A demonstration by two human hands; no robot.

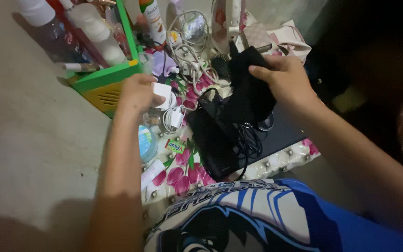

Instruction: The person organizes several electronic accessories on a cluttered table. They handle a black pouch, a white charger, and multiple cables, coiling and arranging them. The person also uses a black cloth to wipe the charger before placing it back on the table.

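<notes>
Gripping a small white plastic charger block (163, 92) with clenched fingers, the left hand (138, 93) hovers beside the green plastic basket (103, 77); the right hand (283, 77) grasps a black cloth pouch (248, 93) above the floral quilted mat (183, 175).

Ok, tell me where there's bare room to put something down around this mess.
The plain floor left of the green crate and the left arm is bare. The flowered mat is crowded: white cables, a round tub and a black bag cover it. The left hand holds a white charger; the right hand grips black cloth.
</notes>
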